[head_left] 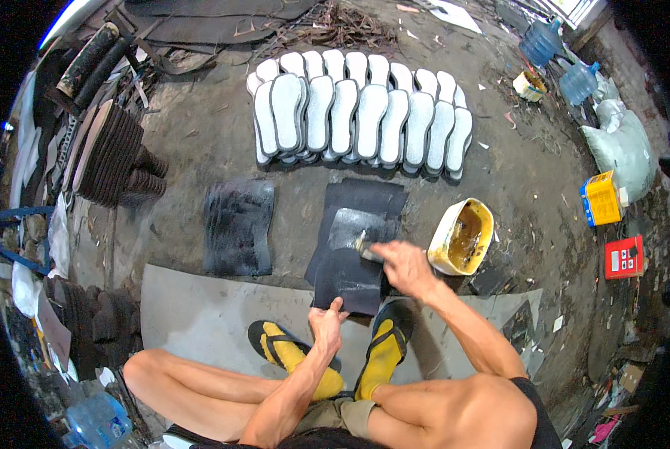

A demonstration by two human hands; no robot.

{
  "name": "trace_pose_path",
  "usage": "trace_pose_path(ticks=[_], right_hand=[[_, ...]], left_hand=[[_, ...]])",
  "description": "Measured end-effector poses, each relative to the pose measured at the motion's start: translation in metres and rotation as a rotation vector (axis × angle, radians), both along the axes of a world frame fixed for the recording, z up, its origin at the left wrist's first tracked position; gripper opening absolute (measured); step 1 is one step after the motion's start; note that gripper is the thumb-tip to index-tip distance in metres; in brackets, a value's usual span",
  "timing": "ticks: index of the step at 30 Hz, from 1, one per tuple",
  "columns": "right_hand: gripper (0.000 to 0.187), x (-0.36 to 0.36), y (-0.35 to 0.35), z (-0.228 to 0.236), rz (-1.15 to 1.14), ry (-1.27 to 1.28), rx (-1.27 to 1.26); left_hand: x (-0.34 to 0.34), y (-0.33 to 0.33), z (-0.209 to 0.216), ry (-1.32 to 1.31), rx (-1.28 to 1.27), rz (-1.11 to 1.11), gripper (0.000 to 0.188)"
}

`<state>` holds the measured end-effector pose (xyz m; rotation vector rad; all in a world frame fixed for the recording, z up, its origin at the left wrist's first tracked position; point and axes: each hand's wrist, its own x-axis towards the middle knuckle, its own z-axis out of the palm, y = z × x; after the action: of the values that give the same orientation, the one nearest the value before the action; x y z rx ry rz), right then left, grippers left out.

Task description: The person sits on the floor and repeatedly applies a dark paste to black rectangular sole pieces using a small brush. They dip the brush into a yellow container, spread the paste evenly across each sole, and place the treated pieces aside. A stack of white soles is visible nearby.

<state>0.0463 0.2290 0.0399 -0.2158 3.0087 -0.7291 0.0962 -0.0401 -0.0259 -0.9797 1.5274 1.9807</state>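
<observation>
Between my feet, my left hand (pixel 325 327) pinches the near edge of a black rubber-like sheet (pixel 344 293). My right hand (pixel 407 267) grips a short glue brush (pixel 365 248), its bristles against a sheet's surface. A wet, shiny grey-white patch (pixel 353 224) spreads beside the brush. More dark sheets (pixel 365 191) lie beneath and beyond, partly covered. Right of my right hand stands a cream tub (pixel 439 243) holding amber, glue-like liquid (pixel 466 233). To the left lies a second stack of black sheets (pixel 237 228), some with a glossy film.
Rows of white-topped, dark-edged soles (pixel 371 120) stand at the far side. Stacked brown soles (pixel 110 153) are at the left. A grey mat (pixel 200 307) lies under my feet. At the right are a yellow-blue tin (pixel 601 198), a red box (pixel 623 257) and water bottles (pixel 540 41).
</observation>
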Motion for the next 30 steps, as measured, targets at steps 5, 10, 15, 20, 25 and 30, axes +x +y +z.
trace_pose_path(ticks=[5, 10, 15, 20, 25, 30], right_hand=[[0.036, -0.031, -0.023, -0.004, -0.363, 0.28, -0.035], [0.031, -0.05, -0.02, -0.018, 0.031, 0.048, -0.016], [0.029, 0.018, -0.042, 0.006, -0.112, 0.081, -0.082], [0.029, -0.04, -0.012, 0.004, -0.144, 0.236, -0.061], [0.039, -0.09, 0.022, -0.044, -0.083, 0.147, 0.009], [0.033, 0.039, -0.041, -0.024, 0.011, 0.15, 0.037]], left_hand=[[-0.002, 0.011, 0.002, 0.114, -0.114, -0.07, 0.021], [-0.003, 0.015, 0.003, 0.146, -0.224, -0.112, 0.022], [0.0, 0.017, -0.001, 0.258, -0.296, -0.152, 0.023], [-0.031, 0.039, -0.007, 0.278, -0.371, -0.146, 0.027], [-0.06, 0.051, -0.001, 0.435, -0.703, -0.405, 0.042], [-0.055, 0.027, 0.008, 0.673, -0.524, -0.329, 0.049]])
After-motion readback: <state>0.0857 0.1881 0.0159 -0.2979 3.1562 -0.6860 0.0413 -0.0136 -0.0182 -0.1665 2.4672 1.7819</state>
